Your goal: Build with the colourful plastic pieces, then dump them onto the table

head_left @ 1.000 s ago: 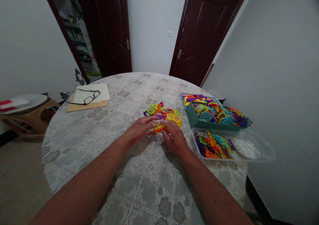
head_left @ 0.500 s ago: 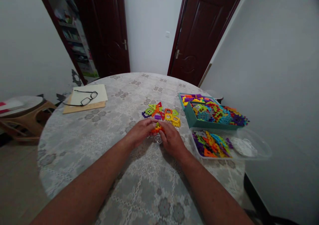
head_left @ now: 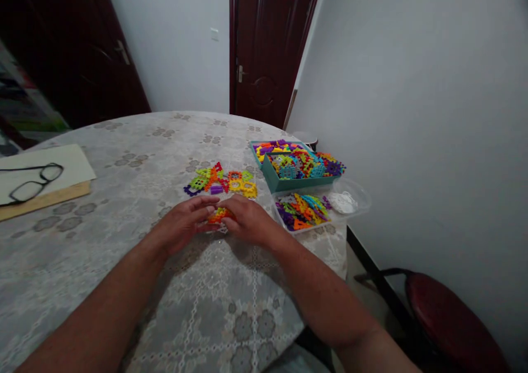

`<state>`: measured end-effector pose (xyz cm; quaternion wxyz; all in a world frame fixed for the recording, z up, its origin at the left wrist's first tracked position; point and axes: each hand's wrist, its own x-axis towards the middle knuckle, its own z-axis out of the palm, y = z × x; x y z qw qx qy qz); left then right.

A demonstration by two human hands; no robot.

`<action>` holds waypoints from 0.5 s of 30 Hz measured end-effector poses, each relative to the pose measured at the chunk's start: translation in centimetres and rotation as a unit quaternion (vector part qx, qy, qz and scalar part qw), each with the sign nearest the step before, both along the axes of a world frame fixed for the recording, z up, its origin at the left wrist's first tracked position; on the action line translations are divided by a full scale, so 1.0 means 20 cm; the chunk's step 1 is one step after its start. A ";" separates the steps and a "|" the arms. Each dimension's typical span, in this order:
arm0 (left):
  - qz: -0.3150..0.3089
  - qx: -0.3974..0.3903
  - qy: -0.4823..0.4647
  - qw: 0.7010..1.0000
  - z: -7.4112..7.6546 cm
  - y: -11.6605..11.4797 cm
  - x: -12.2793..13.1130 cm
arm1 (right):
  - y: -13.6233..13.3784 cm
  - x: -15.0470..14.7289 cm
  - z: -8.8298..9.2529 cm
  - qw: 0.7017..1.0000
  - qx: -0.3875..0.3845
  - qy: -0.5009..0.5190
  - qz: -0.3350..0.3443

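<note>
Orange-yellow plastic lattice piece [head_left: 219,215]: I'm seeing left hand [head_left: 185,222], right hand [head_left: 248,219] pinching it from opposite sides, neither nearer, inward from right edge of table [head_left: 218,301]; long axis hidden.

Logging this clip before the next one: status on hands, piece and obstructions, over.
Left hand and right hand holding orange-and-yellow piece between them. Piece partly hidden by both. Colourful pieces lie just beyond; nothing seen blocking.

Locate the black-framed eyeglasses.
In the head view, the black-framed eyeglasses lie near the left edge, on the cream rectangular sheet, left of the person's left hand.
</note>
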<state>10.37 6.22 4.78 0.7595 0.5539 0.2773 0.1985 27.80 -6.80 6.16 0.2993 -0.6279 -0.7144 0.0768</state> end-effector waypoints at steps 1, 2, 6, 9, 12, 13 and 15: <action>0.000 0.008 0.007 1.000 0.00 0.00 0.00 | -0.03 0.03 0.04 1.000 0.001 -0.006 -0.007; 0.003 0.017 0.012 1.000 0.00 0.00 0.00 | -0.07 0.06 0.08 1.000 0.005 -0.010 -0.020; 0.036 0.089 0.037 0.995 0.00 0.00 0.00 | -0.30 0.25 0.20 0.993 0.021 -0.027 -0.110; 0.081 0.178 0.077 0.978 0.01 0.03 -0.01 | -0.50 0.42 0.20 0.977 0.033 -0.043 -0.205; 0.126 0.269 0.140 0.945 -0.01 0.09 -0.03 | -0.68 0.59 0.14 0.955 0.038 -0.061 -0.289; 0.132 0.295 0.160 0.933 -0.02 0.12 -0.04 | -0.72 0.64 0.11 0.950 0.031 -0.067 -0.303; 0.120 0.347 0.194 0.910 -0.05 0.16 -0.06 | -0.79 0.72 0.05 0.947 0.011 -0.080 -0.310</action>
